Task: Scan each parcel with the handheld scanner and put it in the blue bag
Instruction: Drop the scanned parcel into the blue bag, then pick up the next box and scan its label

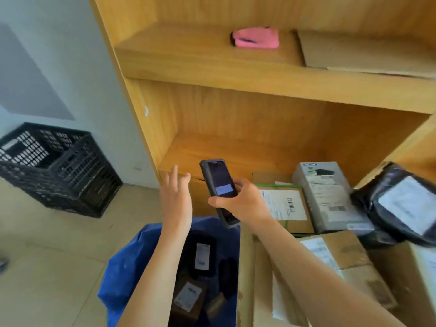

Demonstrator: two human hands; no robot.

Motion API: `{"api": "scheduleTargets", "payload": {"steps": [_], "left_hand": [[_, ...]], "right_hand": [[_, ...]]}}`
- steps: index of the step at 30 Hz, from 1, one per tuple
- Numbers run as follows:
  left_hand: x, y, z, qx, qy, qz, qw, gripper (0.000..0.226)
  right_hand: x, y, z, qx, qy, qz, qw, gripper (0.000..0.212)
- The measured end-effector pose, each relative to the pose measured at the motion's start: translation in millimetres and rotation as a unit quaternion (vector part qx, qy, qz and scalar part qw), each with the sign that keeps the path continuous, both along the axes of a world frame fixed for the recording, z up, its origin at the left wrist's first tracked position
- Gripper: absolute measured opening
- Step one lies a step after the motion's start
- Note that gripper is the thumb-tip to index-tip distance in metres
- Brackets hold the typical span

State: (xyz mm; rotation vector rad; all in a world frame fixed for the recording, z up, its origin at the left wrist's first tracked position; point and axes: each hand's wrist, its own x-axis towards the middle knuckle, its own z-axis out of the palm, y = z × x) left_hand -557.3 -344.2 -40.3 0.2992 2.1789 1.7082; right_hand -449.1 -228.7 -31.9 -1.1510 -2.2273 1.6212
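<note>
The handheld scanner (219, 185) is gripped by the right hand (240, 204), with the thumb laid along its lower left edge and the fingers curled behind its right side; its lit screen is turned up toward the camera. At 9 o'clock from the scanner, the left hand (175, 197) is raised with straight, spread fingers, and nothing is held in it. The blue bag (132, 263) is seen open at 6 o'clock from the hands, below both forearms. Inside it a black parcel with a white label (203, 256) and a brown parcel with a label (188, 296) are lying. At 3 o'clock from the scanner, more parcels are piled: a brown box with a barcode label (285, 206), a grey box (325, 197) and a black mailer bag (401, 204). A wooden shelf (236, 74) is placed at 12 o'clock, with a pink object (256, 38) on it. A black crate (56, 168) stands on the floor at 9 o'clock.
</note>
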Motion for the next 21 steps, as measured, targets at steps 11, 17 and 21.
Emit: {"api": "scheduleTargets", "payload": {"steps": [11,17,21], "left_hand": [[65,91,73,0.028,0.013,-0.159,0.987,0.076],[85,109,46,-0.046,0.010,-0.219,0.975,0.069],[95,105,27,-0.112,-0.049,-0.207,0.971,0.068]], "right_hand": [[92,97,90,0.183,-0.068,0.027,0.980,0.078],[126,134,102,0.263,-0.176,0.085,0.945,0.083],[137,150,97,0.347,-0.276,0.154,0.883,0.084]]}}
